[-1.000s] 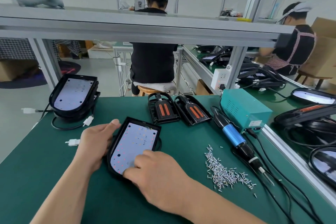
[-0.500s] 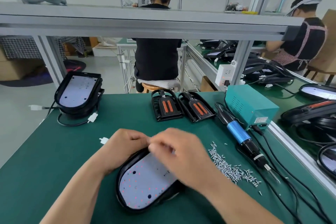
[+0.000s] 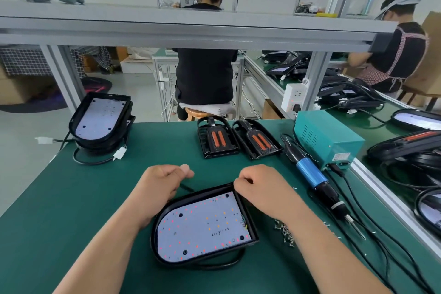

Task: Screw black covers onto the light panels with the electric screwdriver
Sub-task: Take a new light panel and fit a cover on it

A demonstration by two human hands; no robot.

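Since half a second ago the hands have drawn apart from where they overlapped above the far end of the black-rimmed, D-shaped light panel [image 3: 202,224] with its white LED board, and its straight end now faces the right edge of the green tabletop [image 3: 59,198], its rounded end the left. It lies flat, face up, near the middle of the near edge, with both forearms running alongside it. The left hand [image 3: 160,184] sits just beyond the panel's far left side, fingers curled and thumb pressed on the forefinger, gripping a thin black cable [image 3: 186,188] that runs out from under it toward the panel's rim. The right hand [image 3: 262,188] is at the far right corner of the light panel, fingers curled and pinching the black rim there. Beyond the hands, toward the far edge, two black covers with orange strips [image 3: 218,138] lie side by side, well apart from the panel. To the right lies the blue-and-black electric screwdriver [image 3: 310,175], its tip pointing at the near right corner, beside a teal metal power box [image 3: 329,138]. Small silver screws [image 3: 286,231] are scattered just right of the panel, beneath the right forearm. A stack of like panels [image 3: 100,122] rests at the far left corner.
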